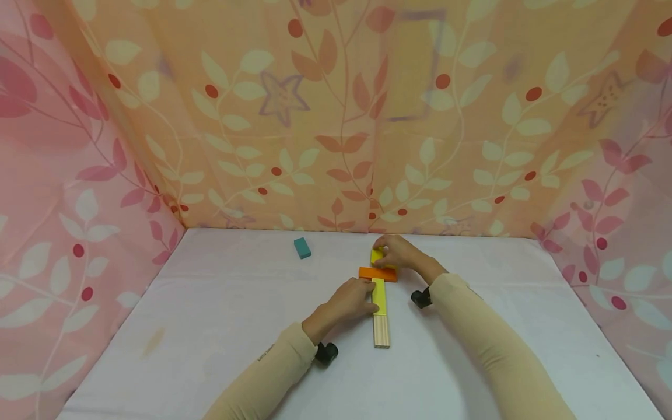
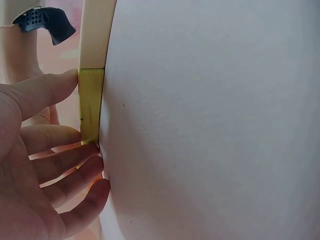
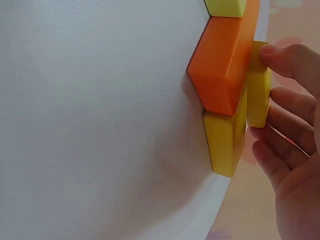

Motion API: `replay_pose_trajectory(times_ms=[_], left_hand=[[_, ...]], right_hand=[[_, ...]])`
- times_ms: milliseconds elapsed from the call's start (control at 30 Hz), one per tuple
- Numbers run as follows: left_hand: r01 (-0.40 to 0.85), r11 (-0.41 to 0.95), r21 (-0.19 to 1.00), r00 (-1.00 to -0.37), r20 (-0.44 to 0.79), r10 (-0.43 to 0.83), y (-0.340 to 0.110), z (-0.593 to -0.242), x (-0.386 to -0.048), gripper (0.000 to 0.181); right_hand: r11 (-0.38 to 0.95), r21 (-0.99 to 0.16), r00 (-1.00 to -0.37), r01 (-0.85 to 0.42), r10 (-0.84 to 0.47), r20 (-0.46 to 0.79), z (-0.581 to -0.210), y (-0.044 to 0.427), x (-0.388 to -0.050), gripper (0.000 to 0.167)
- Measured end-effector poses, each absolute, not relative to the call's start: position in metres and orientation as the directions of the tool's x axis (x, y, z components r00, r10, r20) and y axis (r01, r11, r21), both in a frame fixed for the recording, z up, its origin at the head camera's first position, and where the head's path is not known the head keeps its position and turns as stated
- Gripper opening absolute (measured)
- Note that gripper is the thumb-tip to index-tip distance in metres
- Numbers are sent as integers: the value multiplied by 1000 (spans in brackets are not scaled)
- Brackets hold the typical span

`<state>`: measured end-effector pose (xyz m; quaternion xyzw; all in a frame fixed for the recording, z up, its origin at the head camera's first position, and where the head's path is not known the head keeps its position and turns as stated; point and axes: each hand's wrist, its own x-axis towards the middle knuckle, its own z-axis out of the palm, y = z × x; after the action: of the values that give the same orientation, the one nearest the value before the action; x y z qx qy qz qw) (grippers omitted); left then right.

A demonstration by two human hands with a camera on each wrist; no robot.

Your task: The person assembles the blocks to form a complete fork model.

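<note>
In the head view, my left hand [image 1: 350, 300] touches the left side of a yellow-green block [image 1: 379, 296], thumb and fingers spread along it. The left wrist view shows that hand [image 2: 45, 145] with fingers fairly straight against the block [image 2: 91, 102]. My right hand [image 1: 401, 255] pinches a yellow block [image 1: 376, 255] beyond the orange block [image 1: 378, 274]. In the right wrist view, the thumb of my right hand [image 3: 297, 120] is at one end of the held block [image 3: 258, 87] and fingers are toward the other. Another yellow block [image 3: 222, 142] sits against the orange block [image 3: 225, 60].
A plain wooden block [image 1: 381, 331] adjoins the near end of the yellow-green one. A teal block [image 1: 302, 248] lies at the back of the white-covered table [image 1: 236, 338], left of the row. Patterned cloth [image 1: 336, 116] hangs behind and at both sides.
</note>
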<state>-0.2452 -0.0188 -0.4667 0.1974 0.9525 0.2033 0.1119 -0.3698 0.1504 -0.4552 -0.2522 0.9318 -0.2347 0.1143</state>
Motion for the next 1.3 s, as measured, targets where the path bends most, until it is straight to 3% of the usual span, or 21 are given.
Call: replay_pose_trajectory(times_ms=[433, 667, 1300], left_hand=[[344, 841, 418, -896, -121, 427, -19, -467, -245, 36], [314, 858, 407, -900, -161, 406, -18, -467, -245, 52], [309, 853, 420, -901, -158, 404, -18, -466, -244, 48]], right_hand=[[763, -481, -825, -431, -549, -131, -457, 152, -371, 40], [763, -477, -821, -437, -555, -136, -456, 152, -371, 39], [746, -498, -816, -443, -566, -121, -459, 152, -372, 32]])
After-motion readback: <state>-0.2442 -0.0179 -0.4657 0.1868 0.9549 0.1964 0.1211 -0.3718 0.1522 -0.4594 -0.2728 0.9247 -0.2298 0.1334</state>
